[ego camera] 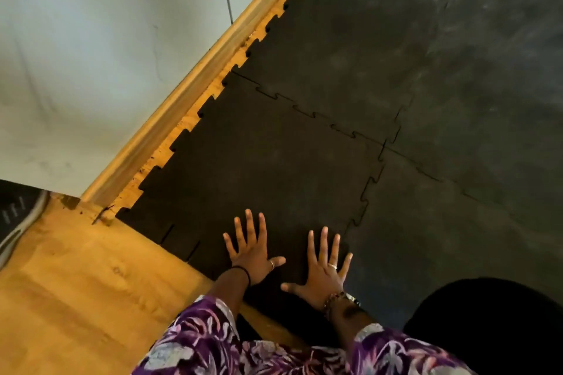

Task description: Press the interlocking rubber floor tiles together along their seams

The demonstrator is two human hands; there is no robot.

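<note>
Black interlocking rubber tiles cover the floor. The nearest tile (262,167) lies by the wall, its toothed edges joined to a far tile (350,39) and a right tile (426,237). A jigsaw seam (367,189) runs down between the near and right tiles. My left hand (251,248) lies flat, fingers spread, on the near tile close to its front edge. My right hand (324,268) also lies flat with fingers spread, just left of the seam. Neither hand holds anything.
Bare wooden floor (76,298) shows at the lower left, past the tile's toothed edge. A wooden baseboard (195,85) runs along the pale wall (91,55). A grey shoe (18,216) sits at the left edge. A dark knee (493,326) is at lower right.
</note>
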